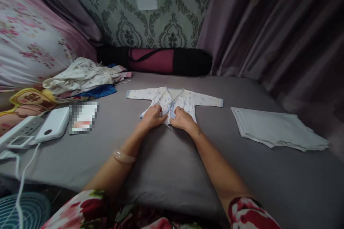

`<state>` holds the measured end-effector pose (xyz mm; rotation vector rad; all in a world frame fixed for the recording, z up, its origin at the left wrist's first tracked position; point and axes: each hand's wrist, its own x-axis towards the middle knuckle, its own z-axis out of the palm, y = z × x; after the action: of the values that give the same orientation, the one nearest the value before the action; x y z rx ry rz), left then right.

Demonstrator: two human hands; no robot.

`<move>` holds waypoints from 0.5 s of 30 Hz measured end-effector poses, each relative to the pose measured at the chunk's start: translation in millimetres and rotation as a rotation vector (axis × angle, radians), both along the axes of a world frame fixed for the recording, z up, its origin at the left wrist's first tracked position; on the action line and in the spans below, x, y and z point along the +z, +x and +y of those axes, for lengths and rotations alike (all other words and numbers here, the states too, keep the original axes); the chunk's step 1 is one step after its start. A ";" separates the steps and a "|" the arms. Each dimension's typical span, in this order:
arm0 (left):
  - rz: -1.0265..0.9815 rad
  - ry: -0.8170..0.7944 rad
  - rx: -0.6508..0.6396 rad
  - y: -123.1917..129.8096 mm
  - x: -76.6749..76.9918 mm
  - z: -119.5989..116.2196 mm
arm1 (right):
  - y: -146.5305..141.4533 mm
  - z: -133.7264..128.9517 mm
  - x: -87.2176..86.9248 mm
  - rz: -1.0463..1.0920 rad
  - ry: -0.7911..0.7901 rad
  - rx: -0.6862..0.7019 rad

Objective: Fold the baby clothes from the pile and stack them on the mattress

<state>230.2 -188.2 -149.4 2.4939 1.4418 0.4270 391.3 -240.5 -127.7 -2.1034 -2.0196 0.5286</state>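
A small white baby shirt with blue trim and a faint print lies spread on the grey bed sheet, its sleeves stretched out to both sides. Thin ties show at its front and lower edge. My left hand rests on the lower left of the shirt, fingers curled and pressed to the cloth. Opposite it, my right hand has its fingers bent and closed on the front edge near the middle. Fingertips of both hands are partly hidden.
Rumpled clothes are heaped at the back left. A power strip and white power bank with a cable lie at left. Folded grey cloth is at right. A black and maroon long bag lies along the wall.
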 end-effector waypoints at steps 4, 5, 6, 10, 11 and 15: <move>-0.023 -0.005 0.064 -8.4 -5.3 4.7 | 0.7 1.7 2.1 -0.028 0.014 -0.016; -0.036 -0.009 0.093 -9.0 -6.7 6.3 | 2.1 3.5 1.2 -0.020 0.026 -0.017; -0.051 -0.013 0.121 -9.3 -8.2 7.9 | 4.2 5.8 -0.5 0.000 0.038 -0.016; -0.123 -0.052 0.202 -9.7 -10.0 12.0 | 17.9 18.2 -11.7 0.208 0.016 -0.019; -0.149 -0.061 0.210 -9.7 -8.5 11.9 | 21.6 21.4 -14.1 0.300 -0.024 -0.031; -0.273 0.017 0.191 -6.4 3.1 8.7 | 33.5 30.0 -14.8 0.727 -0.176 -0.198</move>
<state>223.8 -179.5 -146.3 2.2107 1.5705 0.7840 424.8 -210.5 -142.4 -1.7835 -1.3781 1.2466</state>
